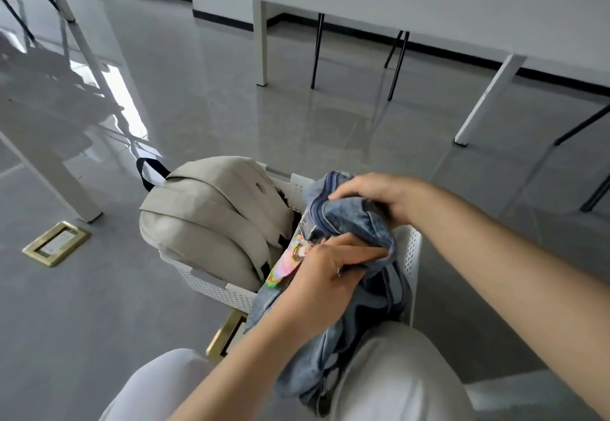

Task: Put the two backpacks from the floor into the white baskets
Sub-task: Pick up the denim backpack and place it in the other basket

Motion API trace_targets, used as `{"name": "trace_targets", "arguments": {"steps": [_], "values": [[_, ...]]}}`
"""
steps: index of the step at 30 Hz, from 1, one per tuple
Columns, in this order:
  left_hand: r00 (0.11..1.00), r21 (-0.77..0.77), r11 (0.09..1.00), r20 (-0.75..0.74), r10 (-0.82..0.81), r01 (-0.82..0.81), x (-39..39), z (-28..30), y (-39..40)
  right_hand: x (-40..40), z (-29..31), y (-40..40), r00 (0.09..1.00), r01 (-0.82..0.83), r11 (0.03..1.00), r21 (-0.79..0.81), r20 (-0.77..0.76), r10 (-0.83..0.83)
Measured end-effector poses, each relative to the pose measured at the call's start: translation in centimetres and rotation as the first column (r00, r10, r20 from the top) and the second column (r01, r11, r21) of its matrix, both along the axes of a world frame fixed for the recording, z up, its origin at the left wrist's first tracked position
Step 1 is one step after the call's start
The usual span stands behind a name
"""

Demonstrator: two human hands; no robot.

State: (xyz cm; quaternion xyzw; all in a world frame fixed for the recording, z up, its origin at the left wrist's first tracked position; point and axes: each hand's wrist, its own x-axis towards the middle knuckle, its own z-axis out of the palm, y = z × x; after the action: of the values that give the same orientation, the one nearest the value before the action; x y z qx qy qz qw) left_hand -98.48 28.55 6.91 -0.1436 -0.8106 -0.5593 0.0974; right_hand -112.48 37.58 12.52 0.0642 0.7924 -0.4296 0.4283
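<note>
The beige backpack [211, 219] already sits in a white basket [211, 285], while the left hand [325, 275] and right hand [379, 196], fingers closed on its fabric, lower the denim backpack [356, 222] in.

Beige backpack [211, 219] with black handle loop, faded blue denim backpack [356, 222] with multicoloured cartoon tag [290, 263], white perforated basket [221, 288], glossy grey floor [231, 90], brass-framed floor plate [56, 243] are seen.

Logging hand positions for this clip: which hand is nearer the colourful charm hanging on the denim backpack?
Left. The left hand grips the denim backpack right beside the colourful charm, touching or nearly so. The right hand holds the bag's top, farther up and away.
</note>
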Motion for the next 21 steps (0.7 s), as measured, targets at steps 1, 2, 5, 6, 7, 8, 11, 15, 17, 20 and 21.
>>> {"name": "trace_targets", "arguments": {"steps": [1,2,5,6,7,8,11,15,17,20,21], "values": [[1.0,-0.033,0.999,0.004,-0.001,0.001,0.4,0.1,0.2,0.0,-0.4,0.4,0.996,0.041,0.999,-0.006,-0.074,-0.041],[1.0,-0.065,0.998,0.01,-0.009,0.009,1.0,-0.1,0.2,0.0,-0.7,0.9,0.985,0.087,0.996,-0.022,-0.15,-0.09],[0.991,-0.228,0.973,0.134,0.005,0.026,2.6,-2.2,-1.2,-0.2,-1.1,2.4,0.937,0.242,0.961,-0.137,-0.223,-0.268],[0.975,-0.327,0.945,0.213,0.061,0.012,3.3,-3.4,-2.0,-0.5,-1.1,3.1,0.919,0.297,0.938,-0.177,-0.214,-0.332],[0.945,-0.431,0.902,0.296,0.14,0.002,3.9,-4.9,-2.8,-1.0,-0.9,3.8,0.895,0.356,0.908,-0.219,-0.2,-0.399],[0.893,-0.511,0.86,0.388,0.225,0.005,4.5,-6.2,-3.5,-1.3,-0.6,4.4,0.87,0.409,0.876,-0.255,-0.181,-0.459],[0.737,-0.465,0.885,0.599,0.315,0.0,5.7,-9.5,-4.1,-2.1,0.3,5.6,0.812,0.516,0.791,-0.329,-0.107,-0.574],[0.663,-0.363,0.906,0.626,0.409,-0.216,4.7,-10.4,-3.0,-2.5,0.8,5.8,0.777,0.544,0.739,-0.397,-0.094,-0.622],[0.676,-0.398,0.873,0.562,0.476,-0.283,3.6,-9.4,-2.8,-2.2,1.3,5.7,0.751,0.558,0.728,-0.398,-0.129,-0.647],[0.712,-0.284,0.879,0.516,0.476,-0.382,0.9,-6.6,-2.0,-2.6,2.3,5.6,0.697,0.574,0.702,-0.421,-0.199,-0.689],[0.711,-0.195,0.878,0.524,0.47,-0.437,-0.4,-5.9,-1.5,-2.9,2.7,5.4,0.689,0.571,0.698,-0.432,-0.21,-0.693]]}}
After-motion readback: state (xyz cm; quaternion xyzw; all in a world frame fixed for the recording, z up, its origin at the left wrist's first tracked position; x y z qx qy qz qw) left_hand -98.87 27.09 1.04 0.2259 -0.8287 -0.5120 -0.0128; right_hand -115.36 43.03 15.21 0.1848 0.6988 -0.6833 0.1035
